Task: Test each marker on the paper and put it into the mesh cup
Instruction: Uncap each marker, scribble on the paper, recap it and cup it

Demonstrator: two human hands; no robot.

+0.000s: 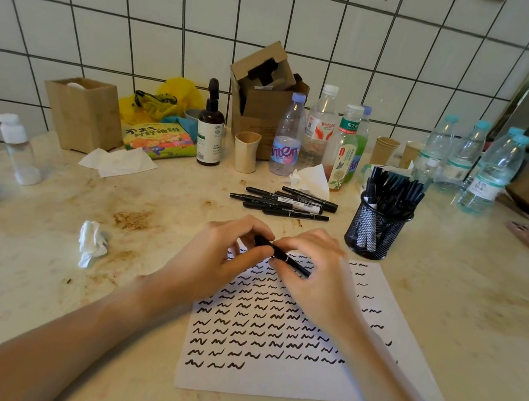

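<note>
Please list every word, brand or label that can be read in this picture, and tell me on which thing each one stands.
"Wahaha" in red: label of the clear bottle with the white cap.
"anten", first letters hidden: blue label of the bottle with the lilac cap.
Chinese characters "不生气": colourful book.
Too small or blurred: brown pump bottle, green tea bottle, water bottle on the right, the markers on the table.

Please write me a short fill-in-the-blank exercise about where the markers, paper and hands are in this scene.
1. Both hands, left hand and right hand, hold one black ____ above the paper.
2. The tested markers stand in the black mesh ____ on the counter.
3. The loose markers lie ____ the paper, toward the wall.
4. The paper is covered with black ____.

Missing words: marker; cup; beyond; squiggles
</note>
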